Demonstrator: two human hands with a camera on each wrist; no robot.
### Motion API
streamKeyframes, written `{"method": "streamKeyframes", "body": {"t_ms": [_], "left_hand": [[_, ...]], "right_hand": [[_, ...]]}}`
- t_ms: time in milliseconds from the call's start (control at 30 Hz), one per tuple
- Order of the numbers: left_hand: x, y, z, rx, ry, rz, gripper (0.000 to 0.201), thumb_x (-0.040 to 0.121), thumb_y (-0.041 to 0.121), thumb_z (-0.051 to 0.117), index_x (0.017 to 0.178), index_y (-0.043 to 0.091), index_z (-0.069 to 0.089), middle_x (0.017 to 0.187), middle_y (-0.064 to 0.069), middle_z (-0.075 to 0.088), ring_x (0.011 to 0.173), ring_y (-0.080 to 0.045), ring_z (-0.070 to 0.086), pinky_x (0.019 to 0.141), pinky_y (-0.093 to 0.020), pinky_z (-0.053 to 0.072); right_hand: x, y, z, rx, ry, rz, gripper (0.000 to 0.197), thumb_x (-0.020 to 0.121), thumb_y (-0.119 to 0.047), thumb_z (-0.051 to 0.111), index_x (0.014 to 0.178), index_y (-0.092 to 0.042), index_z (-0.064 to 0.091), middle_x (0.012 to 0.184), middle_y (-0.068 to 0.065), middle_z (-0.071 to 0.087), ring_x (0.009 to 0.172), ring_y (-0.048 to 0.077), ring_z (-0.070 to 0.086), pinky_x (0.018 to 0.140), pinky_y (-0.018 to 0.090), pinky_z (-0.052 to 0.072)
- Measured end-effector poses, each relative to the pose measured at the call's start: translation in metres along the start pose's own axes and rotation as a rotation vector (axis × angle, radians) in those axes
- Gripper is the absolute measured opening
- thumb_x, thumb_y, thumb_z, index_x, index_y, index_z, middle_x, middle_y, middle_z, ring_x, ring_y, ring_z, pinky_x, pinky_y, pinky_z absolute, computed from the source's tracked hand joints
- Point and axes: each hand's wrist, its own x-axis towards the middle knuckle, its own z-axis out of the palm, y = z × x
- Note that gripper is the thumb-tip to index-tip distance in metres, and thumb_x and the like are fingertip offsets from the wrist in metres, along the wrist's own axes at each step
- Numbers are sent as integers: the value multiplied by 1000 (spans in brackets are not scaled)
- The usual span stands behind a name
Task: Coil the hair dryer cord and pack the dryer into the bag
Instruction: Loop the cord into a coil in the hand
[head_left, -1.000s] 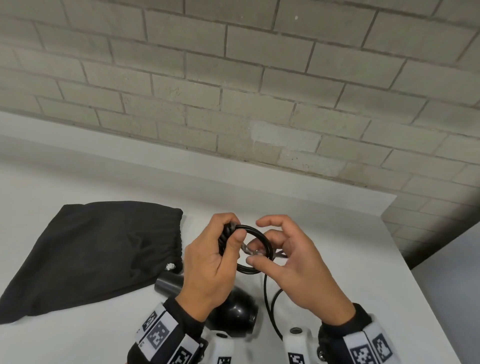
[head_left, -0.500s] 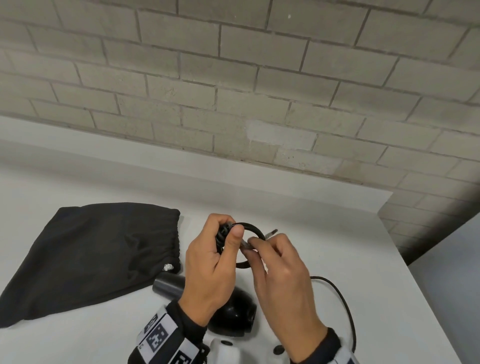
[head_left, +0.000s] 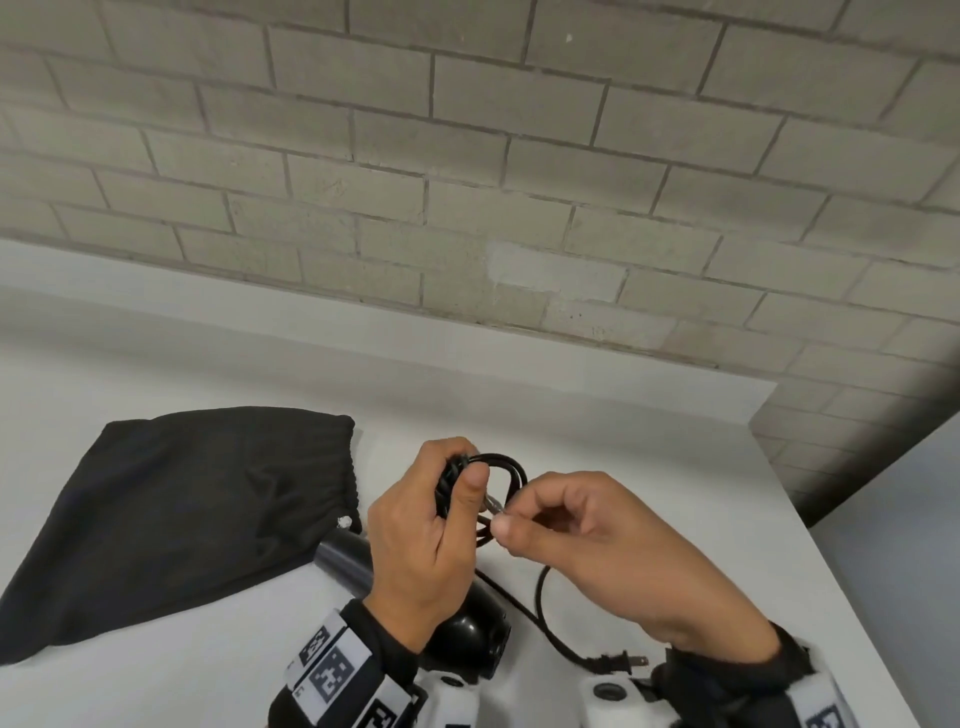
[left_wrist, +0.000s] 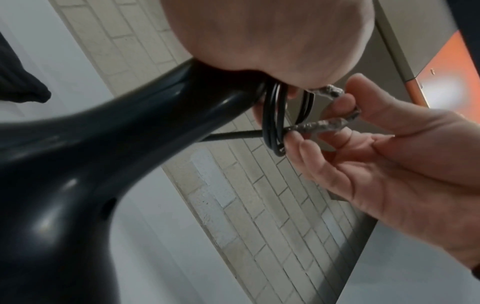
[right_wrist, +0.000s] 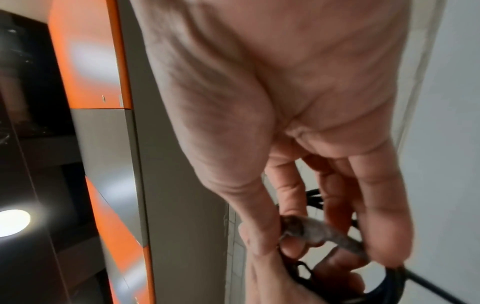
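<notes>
Gripping a small bundle of coiled cord (head_left: 480, 493), the left hand (head_left: 421, 540) keeps the black loops stacked, thumb pressed over them and fingers curled round. In the left wrist view those same fingers seem to clamp the loops against the narrow end of the hair dryer (left_wrist: 78, 174), whose glossy black body (head_left: 462, 639) sits low over the white table (head_left: 649, 467) beneath the wrist. The right hand (head_left: 597, 540) pinches a silvery twist tie (left_wrist: 319, 125) between thumb and forefinger at the coil, its other fingers loosely curled; from here it looks like the tie is being threaded round the loops to bind them.

A tail of cord is not yet gathered: it curves down across the table to the plug (head_left: 618, 662), which lies near the right wrist. The black drawstring bag (head_left: 197, 509) lies flat to the left, its gathered mouth just beside the dryer's nozzle.

I'd judge the cord springy, wanting to uncoil the instant that thumb lifts, so the loops should be held where they cross. The tie is thin and bends easily; it is best worked by its ends. The dryer looks smooth, hard and probably slick, so the narrow handle is the safer hold. The bag is limp cloth and will need its mouth held wide.
</notes>
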Motion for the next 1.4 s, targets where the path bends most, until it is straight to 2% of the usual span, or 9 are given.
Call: {"method": "streamKeyframes", "body": {"t_ms": [67, 167, 333, 533, 667, 833, 1033, 1233, 1400], "left_hand": [[2, 0, 0, -37, -13, -5, 34, 98, 60, 40, 112, 35, 58, 81, 9, 64, 67, -13, 66, 61, -29, 54], [6, 0, -1, -58, -37, 19, 32, 98, 59, 41, 105, 32, 57, 81, 14, 61, 69, -6, 64, 63, -16, 48], [9, -4, 0, -63, -57, 30, 31, 98, 59, 41, 98, 31, 56, 73, 8, 61, 60, -12, 65, 55, -34, 53], [9, -4, 2, -37, -65, 59, 37, 100, 58, 38, 94, 27, 56, 65, 12, 60, 58, -9, 65, 52, -31, 50], [14, -8, -1, -19, -46, 33, 36, 99, 60, 37, 92, 30, 56, 69, 6, 61, 57, -10, 64, 52, -35, 50], [15, -6, 2, -8, -59, 46, 35, 100, 58, 37, 91, 29, 55, 72, 8, 58, 56, -11, 60, 51, -26, 47], [15, -5, 5, 26, -69, 71, 35, 101, 56, 37, 92, 28, 55, 70, 21, 55, 57, 1, 53, 55, -6, 36], [16, -9, 5, 52, -62, 58, 34, 99, 58, 38, 94, 29, 55, 60, 9, 57, 54, -11, 61, 50, -34, 49], [15, -10, 6, 72, -59, 58, 34, 99, 59, 37, 95, 30, 54, 59, 13, 57, 54, -8, 60, 49, -22, 44]], "right_hand": [[1, 3, 0, 25, 19, -27, 21, 84, -41, 71, 80, -21, 74, 75, -5, 66, 74, 8, 59, 81, 36, 51], [1, 5, 1, 70, 38, -65, 22, 84, -41, 70, 78, -20, 74, 75, 2, 69, 72, 8, 60, 78, 35, 52], [3, 8, -5, 289, 26, -51, 39, 85, -42, 67, 71, -5, 68, 67, 5, 62, 64, 14, 56, 68, 25, 49], [5, 18, -6, 600, -26, -29, 43, 87, -50, 63, 66, -13, 64, 65, 5, 53, 61, 18, 45, 64, 27, 46], [-3, 31, 0, 464, 4, -213, 18, 76, -29, 77, 86, -15, 72, 77, -3, 64, 73, 12, 57, 73, 21, 48], [0, 55, 21, 167, 299, -371, 33, 73, -8, 83, 99, -27, 74, 95, -5, 67, 84, 18, 65, 78, 26, 52], [4, 70, 47, -261, 584, -586, 21, 84, 0, 69, 101, -11, 72, 108, -7, 66, 99, -2, 61, 85, 8, 47], [0, 53, 44, -113, 532, -346, 10, 96, -19, 58, 99, -28, 61, 88, -13, 68, 85, 6, 65, 75, 14, 50], [-3, 35, 21, 431, 380, -67, 11, 92, -18, 62, 101, -14, 68, 82, 6, 74, 78, 15, 69, 76, 26, 55]]}}
